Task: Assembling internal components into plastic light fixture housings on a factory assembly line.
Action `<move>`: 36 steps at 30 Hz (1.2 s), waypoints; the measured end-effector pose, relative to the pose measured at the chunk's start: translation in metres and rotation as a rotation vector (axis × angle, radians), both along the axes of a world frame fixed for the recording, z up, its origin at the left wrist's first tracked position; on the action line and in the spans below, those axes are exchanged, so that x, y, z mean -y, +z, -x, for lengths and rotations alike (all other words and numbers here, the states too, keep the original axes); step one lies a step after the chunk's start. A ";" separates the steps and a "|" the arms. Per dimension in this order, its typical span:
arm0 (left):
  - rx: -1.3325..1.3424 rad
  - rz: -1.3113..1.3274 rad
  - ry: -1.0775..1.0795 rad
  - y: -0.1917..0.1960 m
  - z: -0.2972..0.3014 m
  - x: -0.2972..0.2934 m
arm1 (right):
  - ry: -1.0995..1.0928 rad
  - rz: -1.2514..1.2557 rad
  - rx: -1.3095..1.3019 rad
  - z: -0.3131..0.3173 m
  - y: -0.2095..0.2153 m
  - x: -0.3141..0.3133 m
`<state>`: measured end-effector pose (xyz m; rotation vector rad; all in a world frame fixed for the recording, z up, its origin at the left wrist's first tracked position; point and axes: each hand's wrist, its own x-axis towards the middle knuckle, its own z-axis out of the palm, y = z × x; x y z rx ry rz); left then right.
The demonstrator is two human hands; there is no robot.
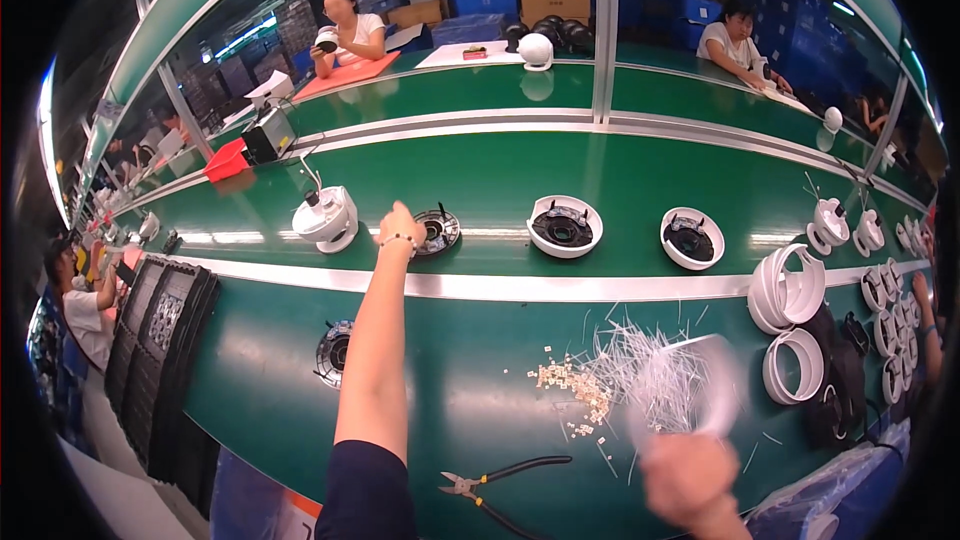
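Black disc (446, 234) on green worktop (480, 175)

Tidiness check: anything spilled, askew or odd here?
White strips and beige bits lie loose on the bench, beyond the right hand. Strays scatter around, so it looks spilled, though that may be deliberate. No damage stands out.

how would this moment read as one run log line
left hand: beside black round component, contact unclear | right hand: gripping blurred white plastic ring | green bench: black-handled metal pliers, thin white strips
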<state>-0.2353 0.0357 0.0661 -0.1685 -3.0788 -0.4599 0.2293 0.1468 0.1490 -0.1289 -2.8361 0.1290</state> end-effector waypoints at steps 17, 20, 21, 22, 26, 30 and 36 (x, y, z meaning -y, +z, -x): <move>0.400 -1.454 -0.282 -0.018 -0.148 0.029 | 0.429 0.376 0.076 0.060 -0.062 0.095; 0.506 -1.694 -0.269 -0.004 -0.183 0.046 | 0.320 0.277 0.164 0.071 -0.037 0.089; 0.499 -1.724 -0.262 -0.005 -0.189 0.051 | 0.278 0.264 0.221 0.074 -0.034 0.087; 0.491 -1.757 -0.258 -0.004 -0.197 0.054 | 0.236 0.248 0.276 0.077 -0.034 0.084; 0.522 -1.825 -0.294 -0.005 -0.219 0.060 | 0.230 0.369 0.444 0.087 -0.046 0.075; 0.522 -1.884 -0.326 -0.008 -0.230 0.062 | 0.153 0.414 0.280 0.085 -0.046 0.069; 0.561 -1.908 -0.317 -0.007 -0.243 0.058 | -0.071 0.657 -0.436 0.073 -0.044 0.052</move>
